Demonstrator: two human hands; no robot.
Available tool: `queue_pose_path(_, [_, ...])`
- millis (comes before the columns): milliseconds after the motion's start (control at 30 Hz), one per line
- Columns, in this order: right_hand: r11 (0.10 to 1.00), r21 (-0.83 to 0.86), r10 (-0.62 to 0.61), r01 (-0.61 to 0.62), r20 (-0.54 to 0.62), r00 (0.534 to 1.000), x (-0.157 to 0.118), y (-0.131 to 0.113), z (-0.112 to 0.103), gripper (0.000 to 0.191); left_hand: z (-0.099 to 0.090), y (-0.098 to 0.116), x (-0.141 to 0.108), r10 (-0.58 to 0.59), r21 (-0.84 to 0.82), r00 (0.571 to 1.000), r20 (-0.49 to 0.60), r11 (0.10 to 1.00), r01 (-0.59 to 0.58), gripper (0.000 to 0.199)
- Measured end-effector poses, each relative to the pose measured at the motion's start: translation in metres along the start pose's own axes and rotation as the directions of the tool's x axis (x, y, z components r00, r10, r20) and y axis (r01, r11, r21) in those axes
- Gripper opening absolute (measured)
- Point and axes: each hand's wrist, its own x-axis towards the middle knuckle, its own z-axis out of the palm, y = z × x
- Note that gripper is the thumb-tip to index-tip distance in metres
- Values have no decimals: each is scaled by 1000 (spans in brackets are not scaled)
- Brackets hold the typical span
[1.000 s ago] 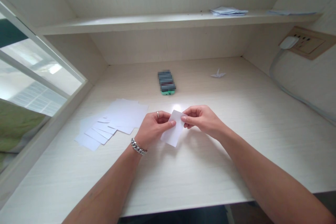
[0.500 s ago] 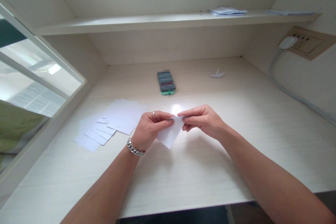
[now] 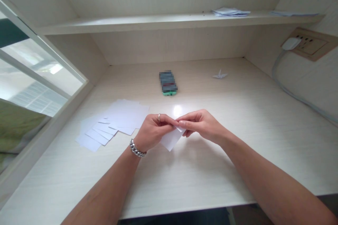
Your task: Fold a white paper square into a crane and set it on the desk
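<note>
A pale wood-grain desk (image 3: 237,154) carries everything here. A phone (image 3: 168,83) lies flat near its middle, screen blurred. Nearer than the phone and off to its left, a fanned spread of white paper slips (image 3: 113,121) rests on the surface, overlapping one another. To the right of the phone, a little farther back, sits a small folded paper crane (image 3: 219,75), well apart from the slips and from the phone.

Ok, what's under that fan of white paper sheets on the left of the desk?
The spread paper sheets lie flat and overlapping on the pale wooden desk. Only desk shows around their edges; whatever lies beneath them is covered.
</note>
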Motion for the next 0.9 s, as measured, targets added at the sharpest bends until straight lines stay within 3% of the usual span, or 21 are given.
queue_pose_path(167, [1000, 20, 16, -16, -3, 1000, 1, 3, 1, 30, -1, -2, 1, 45, -4, 999, -31, 999, -45, 5])
queue_pose_path(500, [999, 37, 23, -22, -12, 1000, 1, 1, -2, 28, -8, -3, 1, 75, 95, 997, 5, 993, -76, 10])
queue_pose_path(767, [999, 48, 9, -6, -73, 997, 1, 3, -4, 29, -10, -5, 3, 5, -93, 1000, -12, 996, -6, 25])
queue_pose_path(900, [999, -24, -28, 26, -90, 996, 2, 6, 0, 27, -5, -2, 2, -20, -15, 999, -49, 1000, 19, 26])
